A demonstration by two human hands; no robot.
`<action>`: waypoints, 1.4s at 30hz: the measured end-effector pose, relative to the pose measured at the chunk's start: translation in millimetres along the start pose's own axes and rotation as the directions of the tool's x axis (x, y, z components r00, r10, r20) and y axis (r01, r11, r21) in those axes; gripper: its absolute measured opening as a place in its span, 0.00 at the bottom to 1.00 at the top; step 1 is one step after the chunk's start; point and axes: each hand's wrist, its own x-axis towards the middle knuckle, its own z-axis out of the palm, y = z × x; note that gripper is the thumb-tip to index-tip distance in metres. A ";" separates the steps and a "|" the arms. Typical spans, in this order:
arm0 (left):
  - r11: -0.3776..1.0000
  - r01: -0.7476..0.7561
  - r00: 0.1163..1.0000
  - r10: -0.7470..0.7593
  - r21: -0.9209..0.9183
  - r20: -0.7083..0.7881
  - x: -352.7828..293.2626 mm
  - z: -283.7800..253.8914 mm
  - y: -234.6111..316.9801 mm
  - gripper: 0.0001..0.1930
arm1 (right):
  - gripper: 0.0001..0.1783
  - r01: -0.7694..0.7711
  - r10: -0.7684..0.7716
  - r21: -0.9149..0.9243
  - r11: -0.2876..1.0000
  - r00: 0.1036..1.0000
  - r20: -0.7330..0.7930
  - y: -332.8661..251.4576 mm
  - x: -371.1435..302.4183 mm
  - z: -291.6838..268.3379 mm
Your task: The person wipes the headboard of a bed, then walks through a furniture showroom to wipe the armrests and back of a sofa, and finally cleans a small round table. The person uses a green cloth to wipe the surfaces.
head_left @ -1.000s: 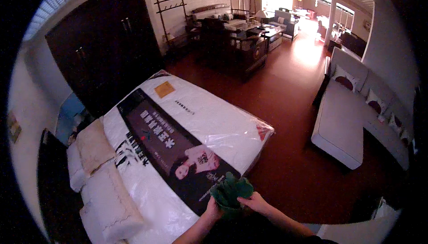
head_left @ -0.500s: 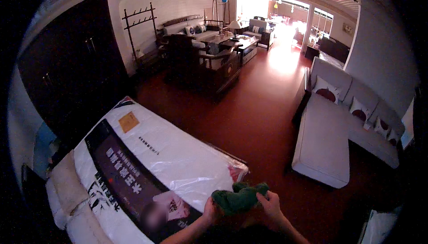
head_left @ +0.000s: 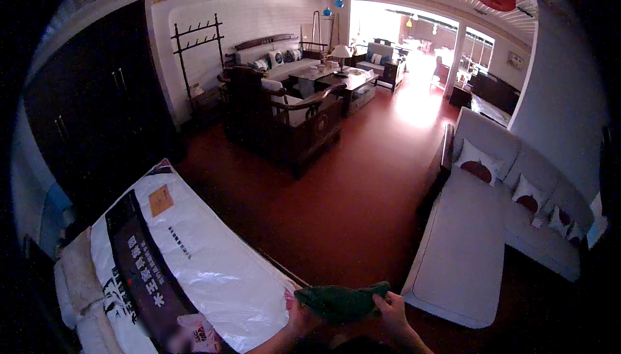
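Observation:
A dark green cloth [head_left: 341, 302] is stretched between my two hands near the lower edge of the head view. My left hand [head_left: 301, 315] grips its left end, close to the corner of a mattress [head_left: 220, 270] in clear plastic wrap. At the cloth's other end, my right hand [head_left: 391, 309] pinches the edge between thumb and fingers. The cloth hangs in a shallow sag, above the red-brown floor. Some fingers of the left hand are hidden behind the fabric.
A grey chaise sofa [head_left: 462, 244] with patterned cushions fills the right side. Ahead stand a dark wooden armchair [head_left: 284, 121], a low table [head_left: 352, 81] with a lamp [head_left: 341, 53], and a coat rack [head_left: 197, 46]. A dark wardrobe [head_left: 97, 95] lines the left wall.
The cloth has gone from bunched to spread more smoothly between my hands. My view has shifted, so the mattress sits further left and the chaise looks nearer.

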 end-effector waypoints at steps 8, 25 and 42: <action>0.980 -0.142 0.969 0.110 0.137 0.220 103.7 41.8 17.8 0.33 | 0.10 0.134 -0.129 -0.036 0.990 0.985 0.115 -42.3 145.4 -26.7; 0.529 -0.498 0.859 0.194 0.687 0.473 384.6 120.6 239.1 0.29 | 0.11 0.230 -0.150 -0.235 0.944 0.937 0.316 -173.8 541.0 30.2; 0.218 -0.425 0.780 0.580 0.878 0.234 574.2 73.2 550.9 0.27 | 0.12 0.226 0.096 -0.389 0.893 0.749 0.655 -231.0 927.3 280.7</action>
